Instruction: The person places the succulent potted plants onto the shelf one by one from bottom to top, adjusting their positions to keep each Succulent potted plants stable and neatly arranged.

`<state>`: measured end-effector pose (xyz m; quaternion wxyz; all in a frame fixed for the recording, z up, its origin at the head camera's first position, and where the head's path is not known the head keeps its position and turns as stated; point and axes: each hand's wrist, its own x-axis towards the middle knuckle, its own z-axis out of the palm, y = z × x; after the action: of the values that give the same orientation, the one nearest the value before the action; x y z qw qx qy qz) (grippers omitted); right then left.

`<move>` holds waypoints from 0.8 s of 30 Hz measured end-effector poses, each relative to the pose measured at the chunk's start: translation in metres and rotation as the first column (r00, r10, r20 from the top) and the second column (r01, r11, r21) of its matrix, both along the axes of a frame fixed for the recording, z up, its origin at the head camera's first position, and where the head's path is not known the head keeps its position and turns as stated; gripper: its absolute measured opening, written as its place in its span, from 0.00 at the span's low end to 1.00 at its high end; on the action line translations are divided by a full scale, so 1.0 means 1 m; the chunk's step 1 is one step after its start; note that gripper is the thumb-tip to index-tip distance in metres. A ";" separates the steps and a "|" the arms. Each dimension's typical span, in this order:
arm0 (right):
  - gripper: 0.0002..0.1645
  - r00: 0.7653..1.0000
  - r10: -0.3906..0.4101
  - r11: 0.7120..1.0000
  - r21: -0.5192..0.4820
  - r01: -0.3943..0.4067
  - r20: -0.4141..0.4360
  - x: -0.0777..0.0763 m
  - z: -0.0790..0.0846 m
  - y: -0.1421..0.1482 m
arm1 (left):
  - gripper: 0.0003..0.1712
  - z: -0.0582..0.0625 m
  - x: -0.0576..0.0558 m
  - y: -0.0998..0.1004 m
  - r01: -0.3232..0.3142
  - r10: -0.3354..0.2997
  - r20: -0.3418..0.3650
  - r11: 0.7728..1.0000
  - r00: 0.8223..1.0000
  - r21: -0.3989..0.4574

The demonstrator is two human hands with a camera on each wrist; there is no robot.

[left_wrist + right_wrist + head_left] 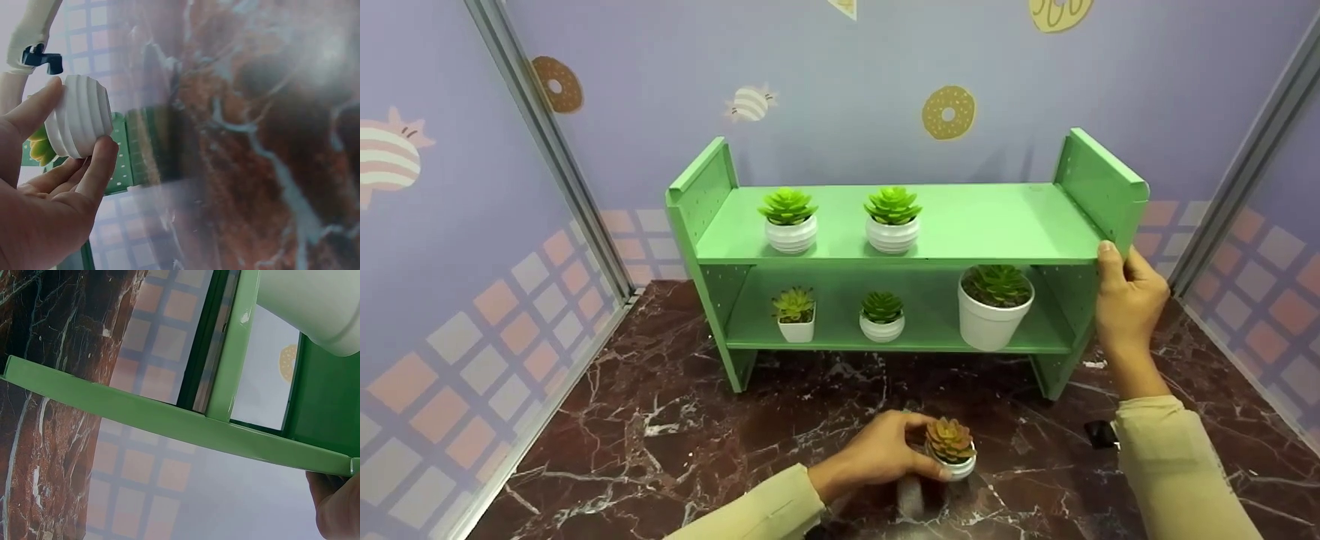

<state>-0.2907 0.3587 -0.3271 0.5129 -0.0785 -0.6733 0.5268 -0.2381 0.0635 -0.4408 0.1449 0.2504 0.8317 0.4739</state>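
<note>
My left hand point(889, 454) grips a small potted succulent point(950, 442) with orange-brown leaves, over the dark marble table in front of the shelf. In the left wrist view, thumb and fingers pinch its white ribbed pot point(80, 116) from both sides. My right hand point(1132, 304) holds the right side panel of the green shelf point(896, 261), its thumb on the front edge just below the upper board. At the right wrist view's lower corner, part of the right hand point(340, 509) shows at the panel; the rest is cut off.
On the upper board stand two bright green succulents, one left point(790, 232) and one nearer the middle point(892, 232). The lower board holds a square-potted plant point(796, 330), a small round-potted one point(882, 328) and a larger white pot point(994, 322). Patterned walls enclose the table.
</note>
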 end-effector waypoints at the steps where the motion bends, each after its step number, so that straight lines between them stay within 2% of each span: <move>1: 0.14 1.000 -0.001 1.000 0.002 0.001 -0.001 0.003 0.003 -0.003 | 0.35 0.001 0.000 0.000 -0.002 0.002 -0.004 1.000 1.000 0.000; 5: 0.14 1.000 0.012 1.000 -0.018 -0.013 -0.006 0.015 0.012 -0.014 | 0.34 0.003 0.000 0.001 0.003 -0.003 -0.012 1.000 1.000 0.012; 7: 0.14 1.000 0.019 1.000 -0.024 -0.019 -0.002 0.015 0.013 -0.014 | 0.32 0.004 0.001 0.002 0.013 -0.012 -0.019 1.000 1.000 0.021; 15: 0.14 1.000 0.015 1.000 -0.015 -0.015 0.021 -0.005 -0.007 0.007 | 0.30 0.015 -0.001 0.002 0.043 -0.040 -0.044 0.997 0.998 0.068; 20: 0.14 1.000 -0.004 1.000 0.008 0.004 0.010 -0.006 -0.007 0.008 | 0.29 0.023 0.000 0.002 0.053 -0.050 -0.029 0.993 0.998 0.104; 24: 0.14 1.000 0.002 1.000 -0.002 -0.002 0.025 -0.005 -0.006 0.007 | 0.31 0.027 0.001 0.001 0.035 -0.032 -0.033 0.995 0.999 0.092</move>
<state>-0.2958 0.3662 -0.3331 0.5040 -0.0848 -0.6792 0.5268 -0.2372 0.0644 -0.4140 0.1278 0.2781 0.8069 0.5052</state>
